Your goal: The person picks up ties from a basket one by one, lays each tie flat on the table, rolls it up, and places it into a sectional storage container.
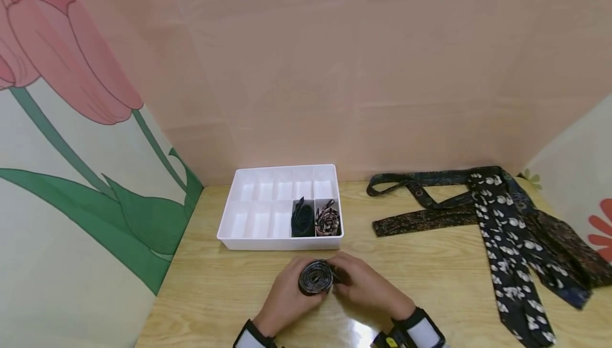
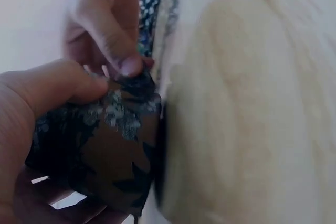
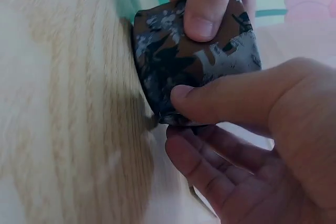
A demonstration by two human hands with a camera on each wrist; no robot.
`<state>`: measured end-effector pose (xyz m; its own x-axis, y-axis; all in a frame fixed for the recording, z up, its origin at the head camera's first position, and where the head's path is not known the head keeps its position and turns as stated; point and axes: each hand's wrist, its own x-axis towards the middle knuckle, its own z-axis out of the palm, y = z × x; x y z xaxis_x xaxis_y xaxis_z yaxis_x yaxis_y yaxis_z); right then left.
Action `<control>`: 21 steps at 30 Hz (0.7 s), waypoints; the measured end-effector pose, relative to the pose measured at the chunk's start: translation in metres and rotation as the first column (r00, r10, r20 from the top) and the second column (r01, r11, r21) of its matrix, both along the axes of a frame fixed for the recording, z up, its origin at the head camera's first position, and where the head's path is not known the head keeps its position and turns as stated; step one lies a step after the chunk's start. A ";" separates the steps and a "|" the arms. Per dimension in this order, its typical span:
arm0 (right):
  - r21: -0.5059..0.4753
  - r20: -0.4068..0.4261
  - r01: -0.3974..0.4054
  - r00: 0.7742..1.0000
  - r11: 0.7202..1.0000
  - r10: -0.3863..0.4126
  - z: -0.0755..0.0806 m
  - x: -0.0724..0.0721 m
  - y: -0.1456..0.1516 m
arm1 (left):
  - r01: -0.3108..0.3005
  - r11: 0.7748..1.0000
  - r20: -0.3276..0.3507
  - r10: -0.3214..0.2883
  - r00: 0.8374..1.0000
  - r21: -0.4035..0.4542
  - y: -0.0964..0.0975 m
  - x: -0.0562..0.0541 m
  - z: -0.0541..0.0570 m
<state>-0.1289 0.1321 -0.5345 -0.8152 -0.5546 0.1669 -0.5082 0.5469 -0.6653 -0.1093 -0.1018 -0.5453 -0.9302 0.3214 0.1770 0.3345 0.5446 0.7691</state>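
A person's two hands work on a dark strip of cloth printed with grey flowers and brown patches, wound into a coil [image 1: 315, 278], above a pale wood-grain bench [image 1: 191, 284]. The left hand [image 1: 290, 292] is clamped round the coil, while the right hand [image 1: 367, 284] pinches its outer end between thumb and fingers. Just beyond them sits a white plastic compartment tray [image 1: 279, 244]; the two rightmost compartments of its near row hold a dark green fabric roll [image 1: 303, 221] and, beside it, a pink-and-black patterned fabric roll [image 1: 328, 221]. Well to the right, a black cloth tie with white flowers [image 1: 508, 252] lies across a brown patterned cloth strip [image 1: 423, 221] and a dark blue-green looped cloth strip [image 1: 437, 179].
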 end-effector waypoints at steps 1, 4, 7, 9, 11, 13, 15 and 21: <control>-0.009 0.015 -0.011 1.000 1.000 0.011 0.000 0.000 0.000 | -0.010 1.000 -0.007 0.010 1.000 -0.006 -0.001 0.000 0.003; -0.050 0.097 -0.020 0.995 0.999 0.025 -0.002 -0.001 0.000 | -0.063 0.998 -0.010 0.063 0.998 0.007 -0.007 -0.001 0.013; -0.091 0.176 -0.014 0.984 0.996 0.030 -0.004 -0.003 0.000 | -0.138 0.990 -0.022 0.139 0.990 0.034 -0.016 -0.004 0.030; -0.108 0.215 -0.020 0.976 0.994 0.043 -0.005 -0.005 0.001 | -0.204 0.978 -0.044 0.206 0.978 0.049 -0.023 -0.008 0.043; -0.115 0.241 -0.029 0.969 0.993 0.056 -0.005 -0.006 0.002 | -0.270 0.960 -0.073 0.275 0.959 0.070 -0.029 -0.015 0.055; -0.118 0.263 -0.036 0.962 0.992 0.067 -0.005 -0.006 0.003 | -0.331 0.937 -0.096 0.342 0.935 0.113 -0.034 -0.023 0.064; -0.126 0.269 -0.043 0.960 0.991 0.076 -0.004 -0.006 0.004 | -0.381 0.907 -0.094 0.402 0.911 0.181 -0.036 -0.033 0.070; -0.136 0.264 -0.058 0.960 0.989 0.093 -0.006 -0.006 0.005 | -0.540 0.781 0.002 0.568 0.823 0.314 -0.026 -0.060 0.071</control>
<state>-0.1346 0.1368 -0.5407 -0.7961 -0.6048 0.0197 -0.3379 0.4173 -0.8436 -0.1692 -0.1282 -0.4739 -0.9078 -0.3231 0.2675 0.1176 0.4162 0.9016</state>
